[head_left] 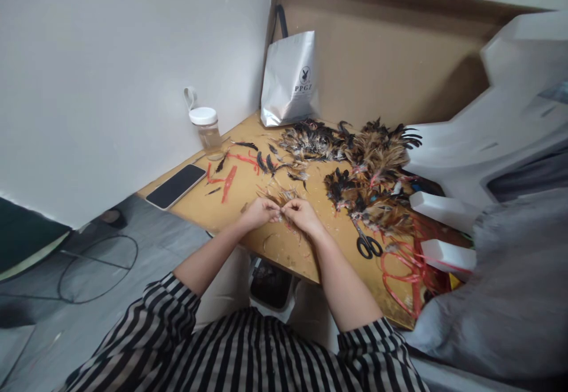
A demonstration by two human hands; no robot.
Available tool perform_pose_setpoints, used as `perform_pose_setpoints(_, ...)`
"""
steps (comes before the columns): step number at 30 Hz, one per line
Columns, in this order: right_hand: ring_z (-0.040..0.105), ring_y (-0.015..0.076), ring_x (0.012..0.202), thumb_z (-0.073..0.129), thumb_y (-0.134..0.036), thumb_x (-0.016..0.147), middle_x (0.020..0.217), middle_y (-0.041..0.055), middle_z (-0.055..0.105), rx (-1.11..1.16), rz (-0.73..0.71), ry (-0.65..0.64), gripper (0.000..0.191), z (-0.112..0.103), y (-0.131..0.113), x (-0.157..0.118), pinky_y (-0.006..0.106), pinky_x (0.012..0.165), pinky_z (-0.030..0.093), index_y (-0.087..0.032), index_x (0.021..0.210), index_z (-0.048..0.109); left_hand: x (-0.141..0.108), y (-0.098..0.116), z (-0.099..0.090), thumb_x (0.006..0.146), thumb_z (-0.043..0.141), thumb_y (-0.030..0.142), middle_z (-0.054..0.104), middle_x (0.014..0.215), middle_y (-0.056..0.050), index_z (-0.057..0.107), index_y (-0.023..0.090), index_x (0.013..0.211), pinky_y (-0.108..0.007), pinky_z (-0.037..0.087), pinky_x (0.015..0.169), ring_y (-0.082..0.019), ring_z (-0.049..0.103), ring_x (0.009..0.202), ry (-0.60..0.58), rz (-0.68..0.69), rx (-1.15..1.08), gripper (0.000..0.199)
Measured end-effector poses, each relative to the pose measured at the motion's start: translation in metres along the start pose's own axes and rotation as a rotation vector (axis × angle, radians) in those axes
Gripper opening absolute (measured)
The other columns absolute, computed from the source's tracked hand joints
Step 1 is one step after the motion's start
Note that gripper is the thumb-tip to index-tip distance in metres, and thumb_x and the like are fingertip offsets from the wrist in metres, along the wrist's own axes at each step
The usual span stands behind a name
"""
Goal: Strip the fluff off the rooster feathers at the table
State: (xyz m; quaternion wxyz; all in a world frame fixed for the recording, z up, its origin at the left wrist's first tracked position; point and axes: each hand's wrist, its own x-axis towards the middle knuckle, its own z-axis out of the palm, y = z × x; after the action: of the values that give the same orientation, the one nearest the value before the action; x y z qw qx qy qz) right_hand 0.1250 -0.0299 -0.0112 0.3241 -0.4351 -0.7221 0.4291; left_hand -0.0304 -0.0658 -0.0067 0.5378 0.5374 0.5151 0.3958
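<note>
My left hand (pixel 261 212) and my right hand (pixel 302 214) meet over the front of the wooden table (pixel 261 243), fingertips pinched close together. Something small and thin is between them, too small to make out. Brown feathers (pixel 284 193) lie just beyond and under my hands. To the right are bundles of brown and black feathers (pixel 386 214), with black-handled scissors (pixel 368 245) in front of them. More feather bundles (pixel 315 140) lie farther back. Loose dark feathers and a red plastic strip (pixel 229 185) are left of my hands.
A phone (pixel 176 186) lies at the table's left edge, near a white-lidded jar (pixel 208 131). A silver bag (pixel 289 81) stands at the back. Tangled red strips (pixel 406 273) and a grey cloth (pixel 497 297) are at the right. A bin (pixel 270 284) is below the front edge.
</note>
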Motion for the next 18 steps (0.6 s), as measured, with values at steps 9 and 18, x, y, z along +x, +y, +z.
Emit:
perform_pose_setpoints(9, 0.042, 0.0086, 0.045, 0.055, -0.033, 0.064, 0.050, -0.0017, 0.053, -0.004, 0.058, -0.006, 0.018, -0.002, 0.000, -0.001, 0.021, 0.045, 0.032, -0.015, 0.062, 0.059, 0.000, 0.003, 0.001, 0.063, 0.060, 0.013, 0.059, 0.056, -0.001, 0.052, 0.012, 0.071, -0.022, 0.045, 0.051, -0.009, 0.056, 0.050, 0.019, -0.027, -0.109, 0.012)
perform_pose_setpoints(18, 0.040, 0.0070, 0.046, 0.055, -0.031, 0.065, 0.052, -0.0020, 0.051, 0.017, 0.038, -0.125, 0.018, -0.011, -0.007, -0.003, 0.019, 0.046, 0.032, -0.014, 0.062, 0.059, 0.005, -0.003, 0.001, 0.065, 0.059, 0.015, 0.059, 0.054, -0.002, 0.055, 0.011, 0.071, -0.022, 0.045, 0.053, -0.008, 0.055, 0.048, 0.015, -0.028, -0.105, 0.008)
